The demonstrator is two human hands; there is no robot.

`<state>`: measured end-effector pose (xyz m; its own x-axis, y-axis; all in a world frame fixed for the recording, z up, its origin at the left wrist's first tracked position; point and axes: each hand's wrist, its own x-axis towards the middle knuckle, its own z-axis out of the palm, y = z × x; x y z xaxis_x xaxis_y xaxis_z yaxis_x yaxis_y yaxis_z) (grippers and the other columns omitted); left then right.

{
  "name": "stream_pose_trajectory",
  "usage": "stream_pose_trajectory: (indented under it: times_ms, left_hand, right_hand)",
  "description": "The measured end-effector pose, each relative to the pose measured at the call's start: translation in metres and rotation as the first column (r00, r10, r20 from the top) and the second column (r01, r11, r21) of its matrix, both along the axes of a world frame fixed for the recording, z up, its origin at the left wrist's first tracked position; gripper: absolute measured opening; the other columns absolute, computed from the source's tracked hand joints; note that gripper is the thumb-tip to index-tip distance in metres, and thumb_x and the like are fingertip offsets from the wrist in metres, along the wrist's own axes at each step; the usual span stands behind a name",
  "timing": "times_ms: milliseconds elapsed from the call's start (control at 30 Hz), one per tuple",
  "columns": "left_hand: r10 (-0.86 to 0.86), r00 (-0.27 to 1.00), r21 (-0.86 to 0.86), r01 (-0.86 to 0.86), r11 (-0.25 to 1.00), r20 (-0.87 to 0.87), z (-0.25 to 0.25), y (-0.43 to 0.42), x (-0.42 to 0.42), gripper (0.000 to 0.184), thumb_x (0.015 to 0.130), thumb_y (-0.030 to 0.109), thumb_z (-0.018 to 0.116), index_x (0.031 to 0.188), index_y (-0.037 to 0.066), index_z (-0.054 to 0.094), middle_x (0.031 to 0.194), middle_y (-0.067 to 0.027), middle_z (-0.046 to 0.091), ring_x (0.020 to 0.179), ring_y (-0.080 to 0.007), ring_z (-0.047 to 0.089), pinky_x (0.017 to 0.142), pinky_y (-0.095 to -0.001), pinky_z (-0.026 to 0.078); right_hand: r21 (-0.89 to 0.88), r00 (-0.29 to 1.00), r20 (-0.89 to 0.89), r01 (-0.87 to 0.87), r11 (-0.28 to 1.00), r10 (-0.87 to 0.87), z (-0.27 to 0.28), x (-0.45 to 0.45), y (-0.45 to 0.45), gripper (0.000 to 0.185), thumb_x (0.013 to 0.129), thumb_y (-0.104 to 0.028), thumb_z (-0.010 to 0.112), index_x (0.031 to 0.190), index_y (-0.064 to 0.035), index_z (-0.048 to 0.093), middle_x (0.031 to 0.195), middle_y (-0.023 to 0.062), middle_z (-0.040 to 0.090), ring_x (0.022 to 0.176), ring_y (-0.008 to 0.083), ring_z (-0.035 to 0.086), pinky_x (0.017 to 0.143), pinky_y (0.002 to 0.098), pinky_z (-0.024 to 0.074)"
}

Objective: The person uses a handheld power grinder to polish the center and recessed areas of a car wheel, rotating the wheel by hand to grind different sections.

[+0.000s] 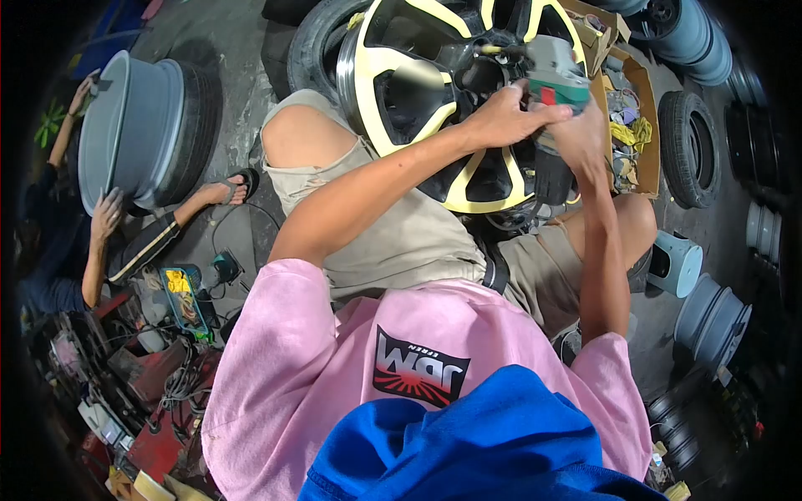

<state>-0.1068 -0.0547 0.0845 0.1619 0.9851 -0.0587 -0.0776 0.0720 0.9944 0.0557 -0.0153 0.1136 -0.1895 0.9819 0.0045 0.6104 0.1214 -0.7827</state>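
The wheel (pixel 380 92), a black one with pale yellow faces on its spokes, lies in front of the person, between and just beyond the bent knees, with a tire (pixel 313 57) close behind its left side. Over the right part of the wheel, both hands hold a power tool (pixel 551 57) with a green band and a red patch, its narrow front end pointing left above the hub. The left hand (pixel 508 118) has its thumb along the tool's near side and its other fingers bent against it, their tips partly hidden. The right hand (pixel 580 134) is closed around the tool, though blur hides how its fingers lie. An open cardboard box (pixel 650 125) of odds and ends stands just right of the wheel; at far left, another person's hands (pixel 107 214) touch a grey rim (pixel 138 138)
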Motion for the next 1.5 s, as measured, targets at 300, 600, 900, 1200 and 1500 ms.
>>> stream_pose_trajectory:
  times_ms: [300,600,900,1200,1500]
  left_hand:
    - [-0.166,0.986,-0.019,0.165,0.986,-0.029,-0.002,-0.012,0.049,0.079,0.086,0.060,0.077,0.135,0.000,0.060,0.113,-0.0122,0.069,0.099,-0.0205,0.066,0.090,-0.0353,0.053]
    - [-0.048,0.964,-0.183,0.098,0.978,0.260,-0.027,-0.017,0.048,0.076,0.083,0.060,0.082,0.132,0.005,0.063,0.112,-0.0075,0.070,0.096,-0.0138,0.064,0.072,-0.0296,0.054]
    - [-0.095,0.946,-0.238,0.173,0.956,0.309,-0.037,-0.006,0.045,0.076,0.082,0.059,0.083,0.134,0.007,0.064,0.117,-0.0085,0.070,0.103,-0.0160,0.064,0.088,-0.0345,0.053]
    - [-0.009,0.962,-0.205,0.067,0.976,0.271,-0.036,-0.023,0.053,0.083,0.079,0.063,0.083,0.132,0.003,0.064,0.118,-0.0127,0.070,0.108,-0.0193,0.065,0.091,-0.0352,0.052]
    - [-0.048,0.951,-0.202,0.114,0.973,0.306,-0.038,-0.015,0.047,0.079,0.080,0.061,0.082,0.133,0.005,0.064,0.118,-0.0123,0.069,0.103,-0.0189,0.066,0.085,-0.0335,0.054]
  right_hand:
    - [0.020,0.997,-0.070,-0.033,0.999,0.034,0.009,0.046,-0.036,0.065,0.075,-0.015,0.085,0.133,0.0015,0.059,0.113,0.0125,0.073,0.100,0.0185,0.070,0.091,0.0325,0.0546]
    - [0.034,0.976,0.216,-0.017,0.999,0.010,-0.004,0.022,-0.033,0.057,0.074,-0.020,0.084,0.118,0.0051,0.058,0.099,0.0239,0.075,0.091,0.0324,0.076,0.080,0.0421,0.0588]
    - [-0.005,0.963,0.269,0.033,0.999,-0.031,-0.011,0.019,-0.023,0.056,0.074,-0.024,0.086,0.114,0.0043,0.057,0.101,0.0245,0.075,0.093,0.0338,0.076,0.080,0.0410,0.0588]
    - [-0.105,0.995,0.092,-0.033,0.994,0.043,-0.021,0.034,-0.033,0.061,0.071,-0.019,0.089,0.119,0.0037,0.057,0.105,0.0221,0.075,0.096,0.0269,0.075,0.084,0.0384,0.0583]
    - [0.000,0.955,0.297,0.003,1.000,-0.003,-0.018,0.027,-0.025,0.065,0.069,-0.022,0.090,0.119,0.0033,0.057,0.102,0.0214,0.075,0.094,0.0275,0.075,0.082,0.0396,0.0588]
